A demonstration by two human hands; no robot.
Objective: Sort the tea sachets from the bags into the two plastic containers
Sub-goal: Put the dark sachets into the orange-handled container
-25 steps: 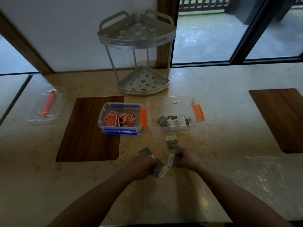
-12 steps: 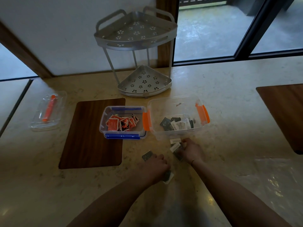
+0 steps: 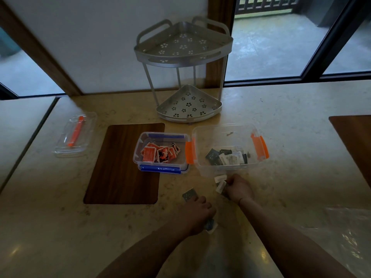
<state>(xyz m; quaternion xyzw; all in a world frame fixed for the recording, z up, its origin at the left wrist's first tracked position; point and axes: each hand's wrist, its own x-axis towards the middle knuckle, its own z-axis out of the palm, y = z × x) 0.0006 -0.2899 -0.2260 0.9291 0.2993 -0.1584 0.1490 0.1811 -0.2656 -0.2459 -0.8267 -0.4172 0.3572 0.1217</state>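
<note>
meanwhile, a person's right hand is pinching several dark tea sachets in its fingers just in front of the orange-latched container, which is holding more dark sachets. the left hand is curling its fingers over a sachet on the marble surface, another sachet lying beside it. orange sachets are filling the blue-latched container.

1. We take this for a home, perhaps a dining or living area, though the dim light leaves some doubt.
2. We see a polished beige marble-look table inlaid with dark wooden placemat panels.
3. A silver two-tier perforated metal corner rack stands before dark-framed glass sliding doors facing a railed balcony.
</note>
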